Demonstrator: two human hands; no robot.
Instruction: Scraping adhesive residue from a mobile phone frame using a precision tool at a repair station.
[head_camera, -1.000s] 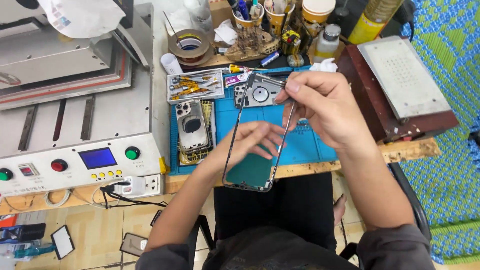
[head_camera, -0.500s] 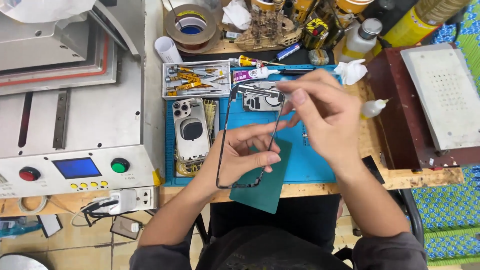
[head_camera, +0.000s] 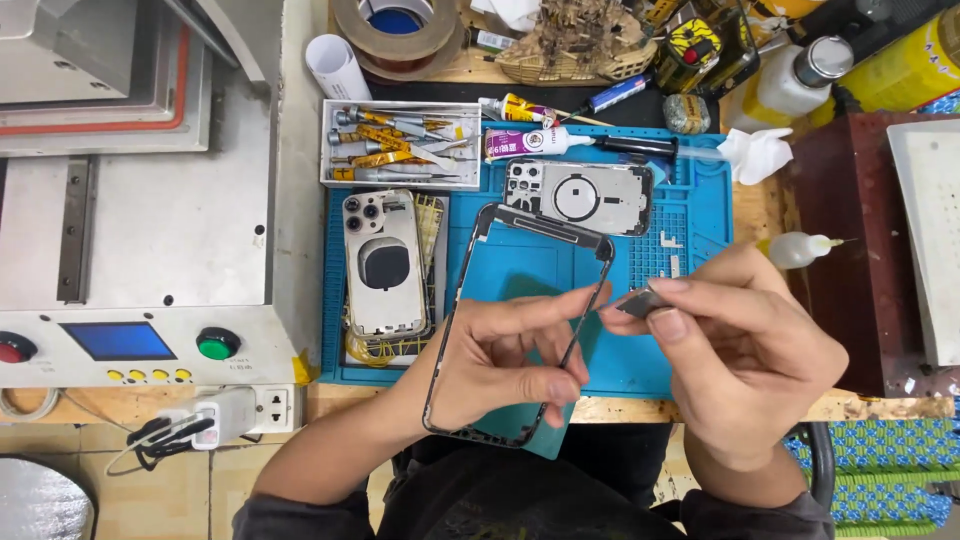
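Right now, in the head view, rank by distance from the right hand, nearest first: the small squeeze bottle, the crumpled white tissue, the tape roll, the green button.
From the right hand:
1. Small squeeze bottle, just above it by the mat's right edge.
2. Crumpled white tissue, farther up.
3. Tape roll, top centre, and green button, far left on the machine: too close to call.
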